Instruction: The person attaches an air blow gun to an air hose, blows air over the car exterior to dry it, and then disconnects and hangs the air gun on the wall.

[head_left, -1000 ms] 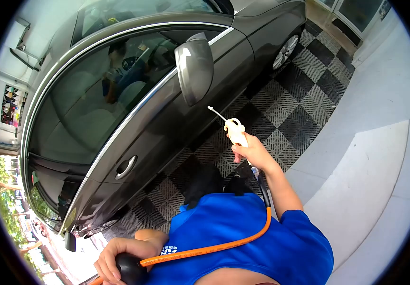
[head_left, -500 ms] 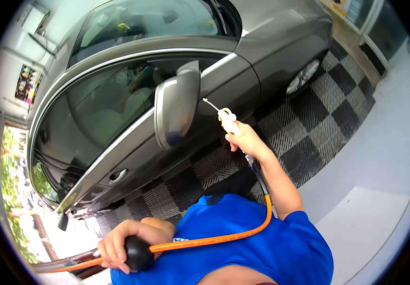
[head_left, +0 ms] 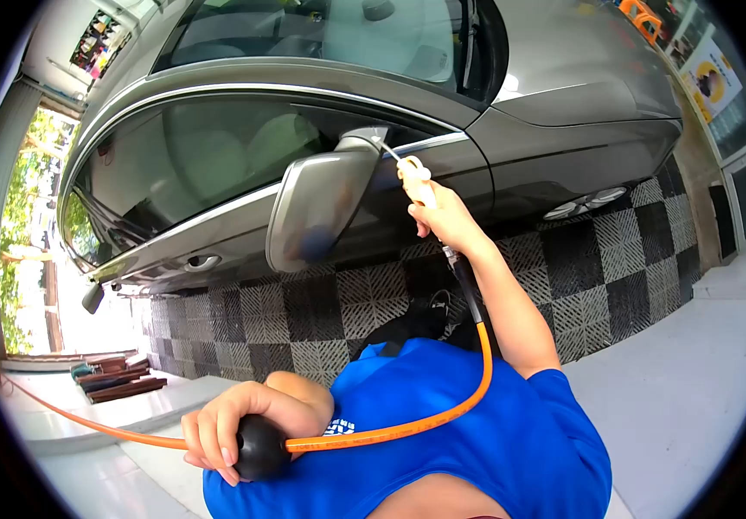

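The grey car (head_left: 563, 156) has dim, pale shapes inside, behind its side window (head_left: 217, 130); the glass is too dark to tell what they all are. The mirror (head_left: 321, 212) sticks out from its side. The right hand (head_left: 449, 218) is wrapped around a cream air gun (head_left: 416, 180), just right of the mirror, and the thin tip points at the mirror's base. I cannot tell if the tip touches it. Some right fingers are hidden behind the gun. Below the mirror, the left hand (head_left: 243, 424) has its fingers bent around a black ball (head_left: 262, 448). An orange hose (head_left: 425, 426) bends from the gun down to the ball, and the fingers hide where it comes out on the left. The top of the car is cut off. Tiny print runs along the hose, too small to read. The blue shirt (head_left: 494, 432), below the mirror, has white marks by the left arm that I cannot read. Far right of the mirror, a poster (head_left: 710, 78) has a yellow and dark picture.
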{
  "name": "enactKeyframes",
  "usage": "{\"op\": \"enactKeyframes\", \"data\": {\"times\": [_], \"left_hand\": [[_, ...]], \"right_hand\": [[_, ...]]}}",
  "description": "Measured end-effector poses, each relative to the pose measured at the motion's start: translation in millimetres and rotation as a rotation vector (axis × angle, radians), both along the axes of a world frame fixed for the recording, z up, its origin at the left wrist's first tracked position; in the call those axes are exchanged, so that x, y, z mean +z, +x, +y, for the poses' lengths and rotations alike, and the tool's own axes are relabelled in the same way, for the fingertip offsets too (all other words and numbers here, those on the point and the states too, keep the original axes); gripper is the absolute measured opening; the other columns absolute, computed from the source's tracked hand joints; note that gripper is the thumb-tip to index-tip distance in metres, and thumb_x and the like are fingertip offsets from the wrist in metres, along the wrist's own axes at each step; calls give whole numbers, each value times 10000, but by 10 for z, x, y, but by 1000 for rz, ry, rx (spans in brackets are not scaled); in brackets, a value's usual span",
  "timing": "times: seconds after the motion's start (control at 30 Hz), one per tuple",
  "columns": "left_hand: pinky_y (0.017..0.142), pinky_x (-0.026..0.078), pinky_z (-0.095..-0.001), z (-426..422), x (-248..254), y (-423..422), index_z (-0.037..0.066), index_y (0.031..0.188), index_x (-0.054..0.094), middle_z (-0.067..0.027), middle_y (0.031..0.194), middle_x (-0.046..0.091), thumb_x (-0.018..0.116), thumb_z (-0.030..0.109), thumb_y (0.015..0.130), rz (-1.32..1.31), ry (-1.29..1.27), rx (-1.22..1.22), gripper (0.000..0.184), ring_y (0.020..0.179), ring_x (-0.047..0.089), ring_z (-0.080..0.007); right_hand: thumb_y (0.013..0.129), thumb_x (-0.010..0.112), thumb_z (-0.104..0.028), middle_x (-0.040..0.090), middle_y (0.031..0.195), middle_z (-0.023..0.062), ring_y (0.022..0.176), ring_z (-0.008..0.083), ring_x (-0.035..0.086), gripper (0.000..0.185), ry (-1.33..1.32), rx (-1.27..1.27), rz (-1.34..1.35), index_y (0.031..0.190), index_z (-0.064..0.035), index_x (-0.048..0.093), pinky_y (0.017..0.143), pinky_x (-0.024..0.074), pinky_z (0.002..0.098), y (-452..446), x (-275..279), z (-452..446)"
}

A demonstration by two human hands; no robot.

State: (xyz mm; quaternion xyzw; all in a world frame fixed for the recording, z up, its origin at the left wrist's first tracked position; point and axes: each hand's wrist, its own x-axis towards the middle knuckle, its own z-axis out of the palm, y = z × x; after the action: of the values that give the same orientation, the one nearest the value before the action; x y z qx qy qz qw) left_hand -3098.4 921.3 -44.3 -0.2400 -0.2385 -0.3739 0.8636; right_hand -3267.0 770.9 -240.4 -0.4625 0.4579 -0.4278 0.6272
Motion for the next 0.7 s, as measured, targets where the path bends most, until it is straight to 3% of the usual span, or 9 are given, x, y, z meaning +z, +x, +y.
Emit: {"op": "enactKeyframes", "data": {"times": [0.17, 0.2, 0.37, 0.5, 0.63, 0.67, 0.7], "left_hand": [[664, 492, -255, 107, -33, -51, 89, 663, 512, 6, 609, 557, 490, 25, 862, 48, 138, 159, 210, 579, 564, -95], [673, 485, -258, 100, -85, -28, 98, 744, 500, 16, 686, 549, 508, 60, 896, 22, 130, 237, 156, 586, 589, -83], [698, 480, -260, 131, -86, -86, 106, 766, 480, 24, 679, 532, 511, 53, 887, 17, 157, 257, 135, 617, 586, -74], [704, 478, -262, 183, -167, 10, 109, 769, 479, 27, 678, 529, 513, 42, 873, -5, 182, 275, 128, 627, 586, -72], [697, 480, -261, 166, -187, 8, 108, 767, 485, 28, 676, 534, 506, 23, 860, -6, 175, 280, 127, 628, 587, -72], [693, 483, -260, 149, -180, -2, 107, 763, 490, 28, 675, 539, 507, 16, 853, -10, 164, 275, 129, 630, 589, -76], [689, 485, -259, 133, -178, -10, 105, 758, 495, 28, 674, 544, 508, 9, 846, -14, 153, 269, 132, 633, 592, -79]], "right_hand": [[816, 542, -4, 539, 675, 29, 505, 108, 534, 242, 96, 49, 36, 1053, 29, 510, 483, 451, 255, -111, -227, 358], [816, 542, -2, 543, 684, 30, 508, 109, 536, 229, 119, 99, 15, 1042, 26, 511, 486, 453, 256, -91, -245, 444], [818, 557, -42, 542, 681, 31, 503, 106, 537, 212, 204, 313, -15, 1020, 7, 514, 480, 447, 268, 135, -426, 590], [819, 551, -44, 554, 689, 40, 498, 119, 545, 216, 154, 264, 1, 1023, 16, 511, 490, 468, 283, 222, -500, 467], [820, 571, -78, 594, 720, 118, 512, 160, 576, 271, 55, 55, 199, 1058, 35, 506, 508, 477, 319, 221, -477, 250], [827, 573, -110, 633, 798, 184, 639, 267, 641, 318, 96, 64, 250, 1103, 32, 507, 620, 507, 381, 221, -427, 202], [827, 573, -110, 633, 798, 184, 639, 267, 641, 318, 94, 59, 253, 1103, 32, 507, 620, 507, 381, 250, -474, 172]]}}
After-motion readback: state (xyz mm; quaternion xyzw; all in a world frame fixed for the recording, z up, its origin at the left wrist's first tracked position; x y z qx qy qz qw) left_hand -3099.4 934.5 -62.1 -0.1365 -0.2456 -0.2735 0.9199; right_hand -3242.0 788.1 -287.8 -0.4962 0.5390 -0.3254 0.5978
